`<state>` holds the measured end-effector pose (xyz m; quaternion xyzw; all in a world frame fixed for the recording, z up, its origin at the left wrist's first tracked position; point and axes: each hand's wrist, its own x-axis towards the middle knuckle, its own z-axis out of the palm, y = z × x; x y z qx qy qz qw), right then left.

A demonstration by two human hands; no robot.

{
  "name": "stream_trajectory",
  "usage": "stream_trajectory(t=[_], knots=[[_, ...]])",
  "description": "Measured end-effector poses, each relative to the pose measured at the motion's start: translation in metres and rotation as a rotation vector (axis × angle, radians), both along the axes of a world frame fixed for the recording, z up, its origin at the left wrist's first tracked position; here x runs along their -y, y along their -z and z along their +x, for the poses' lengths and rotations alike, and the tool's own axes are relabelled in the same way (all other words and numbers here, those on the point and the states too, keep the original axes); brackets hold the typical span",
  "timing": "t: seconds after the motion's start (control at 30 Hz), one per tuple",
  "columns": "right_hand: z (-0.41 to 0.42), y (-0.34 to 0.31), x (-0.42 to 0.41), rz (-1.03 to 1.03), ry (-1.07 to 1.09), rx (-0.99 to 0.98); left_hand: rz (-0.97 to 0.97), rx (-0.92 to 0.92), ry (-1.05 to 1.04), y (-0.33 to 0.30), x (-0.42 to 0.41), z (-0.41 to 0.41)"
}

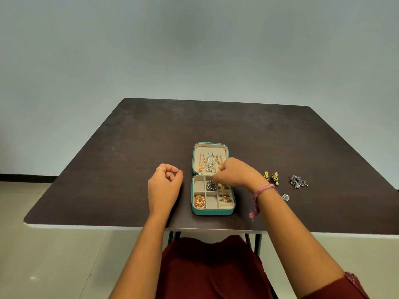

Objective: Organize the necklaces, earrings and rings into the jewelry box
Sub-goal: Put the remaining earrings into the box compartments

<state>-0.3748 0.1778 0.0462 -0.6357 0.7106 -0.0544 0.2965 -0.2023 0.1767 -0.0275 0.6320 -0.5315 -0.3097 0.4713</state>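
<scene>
Dark table (133, 147); right hand (235, 172) over jewelry box (195, 209)

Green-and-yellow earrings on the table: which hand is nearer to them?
Right. The right hand is over the jewelry box, just left of the green-and-yellow earrings; the left hand rests beyond the box's far side.

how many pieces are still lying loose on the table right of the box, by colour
Green and gold earrings: 2
Silver pieces: 2, a large cluster and a small flower; whether the cluster is one piece or several cannot be told
Total: 4 on the table outside the box
</scene>
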Motion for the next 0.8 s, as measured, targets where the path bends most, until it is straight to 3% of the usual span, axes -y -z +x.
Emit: stream_trajectory(t=[0.2,0.6,0.8], knots=[[-0.002,-0.004,0.007,-0.002,-0.066,-0.022,-0.001,0.002,-0.007,0.001,0.0,0.0],[-0.015,0.002,0.003,-0.067,-0.061,0.131,0.007,-0.022,-0.02,0.001,0.002,0.001],[-0.049,0.0,-0.009,-0.231,0.038,0.217,0.044,-0.224,-0.039,-0.007,0.005,0.003]])
